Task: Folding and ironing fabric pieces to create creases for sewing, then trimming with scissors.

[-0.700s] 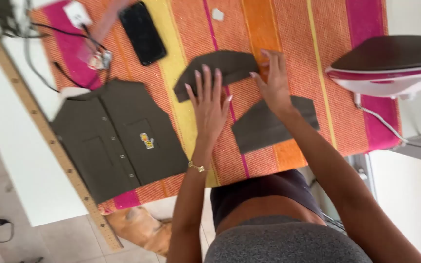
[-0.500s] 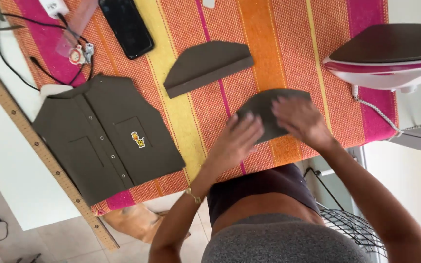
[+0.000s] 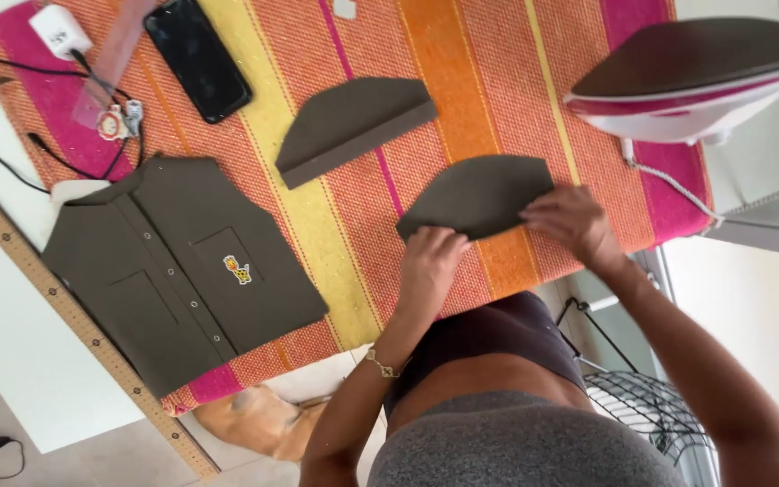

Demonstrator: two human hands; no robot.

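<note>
Seen from the head camera, a person stands at a striped cloth of pink, orange and yellow bands and works a small olive piece, a curved sleeve-like cut of fabric lying near the near edge of the cloth, right of centre. The left hand presses down on the piece's near left corner, fingers curled and knuckles up, closed down onto the fabric rather than spread. The right hand meets the piece's right end, fingertips pinching or pinning the edge; whether a fold is caught between thumb and fingers cannot be told from here. The step appears to be smoothing or folding the piece flat, and doing it well would likely mean keeping both ends pinned evenly, drawing the fabric taut without skewing its curved edge, and keeping the straight edge lined up before any pressing. A matching second piece lies farther off and to the left, apart from both hands. To the far left, a small olive vest with a row of snaps and a giraffe patch lies flat, overlapping the cloth's left edge beside a wooden ruler. A dark phone rests at the far left of the cloth. An iron sits at the far right, well clear of the hands.
</note>
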